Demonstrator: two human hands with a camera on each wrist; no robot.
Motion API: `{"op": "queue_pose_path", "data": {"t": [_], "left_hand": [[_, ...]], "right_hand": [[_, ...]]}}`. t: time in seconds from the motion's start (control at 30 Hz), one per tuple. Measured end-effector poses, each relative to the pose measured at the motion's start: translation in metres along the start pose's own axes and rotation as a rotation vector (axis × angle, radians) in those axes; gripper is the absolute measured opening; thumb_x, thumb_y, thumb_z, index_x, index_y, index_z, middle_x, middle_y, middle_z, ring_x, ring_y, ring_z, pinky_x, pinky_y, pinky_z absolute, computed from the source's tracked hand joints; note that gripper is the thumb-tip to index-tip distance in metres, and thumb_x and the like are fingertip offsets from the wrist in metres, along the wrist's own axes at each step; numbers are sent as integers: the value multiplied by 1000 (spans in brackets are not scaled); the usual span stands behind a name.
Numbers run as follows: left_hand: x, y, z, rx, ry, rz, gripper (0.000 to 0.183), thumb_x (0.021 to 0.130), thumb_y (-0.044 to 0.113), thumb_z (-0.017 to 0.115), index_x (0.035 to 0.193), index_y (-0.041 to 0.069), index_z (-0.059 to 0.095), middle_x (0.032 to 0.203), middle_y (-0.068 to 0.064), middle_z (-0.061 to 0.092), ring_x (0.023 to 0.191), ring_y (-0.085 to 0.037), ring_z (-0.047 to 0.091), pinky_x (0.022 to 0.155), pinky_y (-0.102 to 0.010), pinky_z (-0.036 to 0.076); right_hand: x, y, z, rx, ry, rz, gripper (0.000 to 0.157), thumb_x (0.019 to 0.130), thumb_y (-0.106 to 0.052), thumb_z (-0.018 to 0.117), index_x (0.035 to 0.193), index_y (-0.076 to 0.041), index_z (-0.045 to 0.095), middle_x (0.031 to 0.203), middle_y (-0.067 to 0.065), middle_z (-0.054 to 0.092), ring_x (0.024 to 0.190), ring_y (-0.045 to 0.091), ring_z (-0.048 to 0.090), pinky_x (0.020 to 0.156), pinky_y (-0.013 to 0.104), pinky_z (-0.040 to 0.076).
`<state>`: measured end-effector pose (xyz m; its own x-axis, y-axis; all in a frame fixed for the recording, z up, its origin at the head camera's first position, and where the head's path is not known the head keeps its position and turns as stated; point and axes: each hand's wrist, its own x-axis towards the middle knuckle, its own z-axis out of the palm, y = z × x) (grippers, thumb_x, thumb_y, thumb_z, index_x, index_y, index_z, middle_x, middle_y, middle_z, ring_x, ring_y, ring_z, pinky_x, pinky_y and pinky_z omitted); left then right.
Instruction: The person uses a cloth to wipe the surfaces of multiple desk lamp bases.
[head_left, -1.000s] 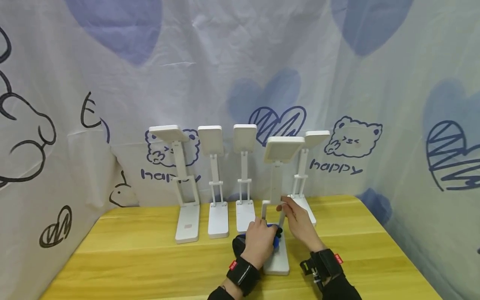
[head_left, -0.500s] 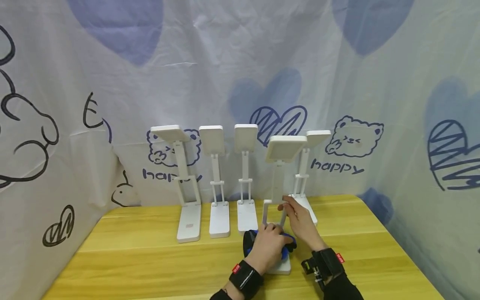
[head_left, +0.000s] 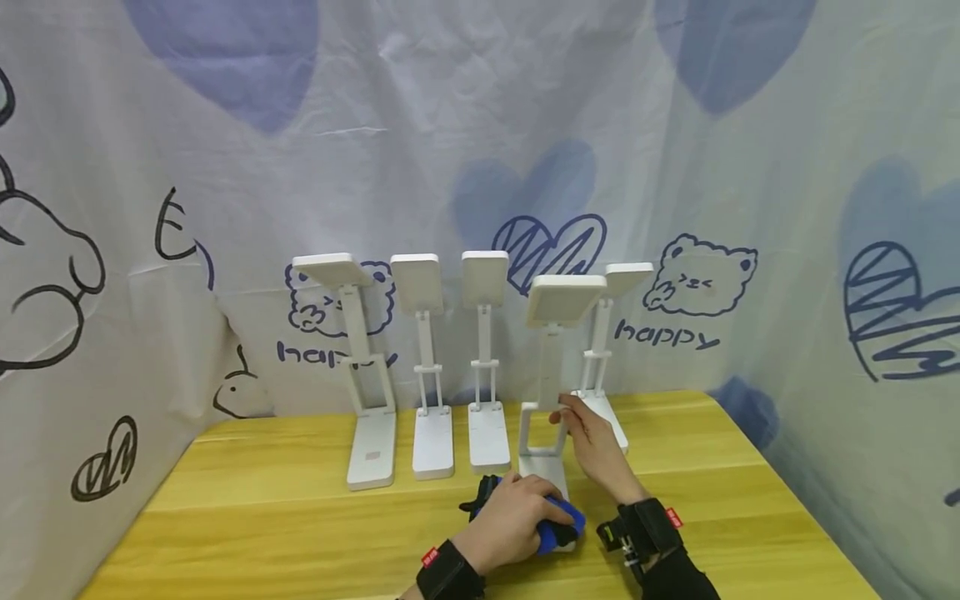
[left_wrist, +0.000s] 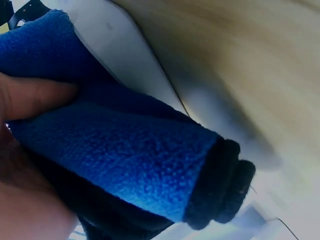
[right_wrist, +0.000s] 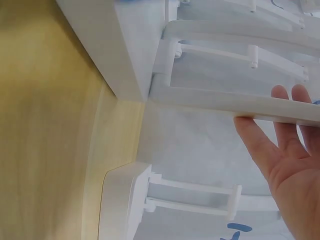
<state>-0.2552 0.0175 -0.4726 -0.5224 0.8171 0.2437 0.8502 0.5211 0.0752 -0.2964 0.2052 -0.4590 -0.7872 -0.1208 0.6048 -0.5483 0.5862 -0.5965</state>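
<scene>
In the head view, a white folding desk lamp (head_left: 550, 367) stands nearest the person, its flat head tilted forward. My left hand (head_left: 510, 518) grips a folded blue and black fleece cloth (head_left: 546, 537) over the front part of the lamp's base. The left wrist view shows the cloth's fuzzy blue side (left_wrist: 135, 150) with its dark edge, the thumb lying across it. My right hand (head_left: 596, 446) pinches the right side of the lamp's support frame near its upper joint. In the right wrist view, thumb and fingers of that hand (right_wrist: 295, 170) lie on opposite sides of the white bar.
Several similar white lamps stand in a row behind: one at the left (head_left: 372, 450), two in the middle (head_left: 432, 442), one at the back right (head_left: 607, 417). The yellow wood-grain table (head_left: 300, 533) ends at a printed fabric backdrop (head_left: 420, 167).
My left hand has slid the cloth from near the frame's foot toward the front end of the base, uncovering the rear of the base. My right hand keeps its hold on the frame.
</scene>
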Motion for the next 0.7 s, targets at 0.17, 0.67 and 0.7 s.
{"op": "queue_pose_path", "data": {"t": [0.17,0.67,0.7], "left_hand": [[-10,-5,-5,-30,-9,-1,54,79,-6,65,110,38,75,117,9,66,110,-9,59,87,-34,45],[-44,-30,-20,-62,-23,-36,60,78,-11,59,108,38,76,117,8,67,110,-11,61,86,-33,44],[-45,-31,-20,-58,-23,-38,60,78,-11,59,108,38,76,117,8,67,110,-11,61,86,-34,45]], "right_hand": [[0,-2,0,1,-2,13,31,105,-10,40,130,-3,57,100,7,70,94,30,66,78,41,53],[3,-4,0,13,-14,22,33,106,-10,38,133,-3,55,102,8,71,98,29,66,81,43,52],[2,-4,1,17,-14,27,34,106,-10,38,135,-3,54,103,9,71,101,30,66,83,45,52]]}}
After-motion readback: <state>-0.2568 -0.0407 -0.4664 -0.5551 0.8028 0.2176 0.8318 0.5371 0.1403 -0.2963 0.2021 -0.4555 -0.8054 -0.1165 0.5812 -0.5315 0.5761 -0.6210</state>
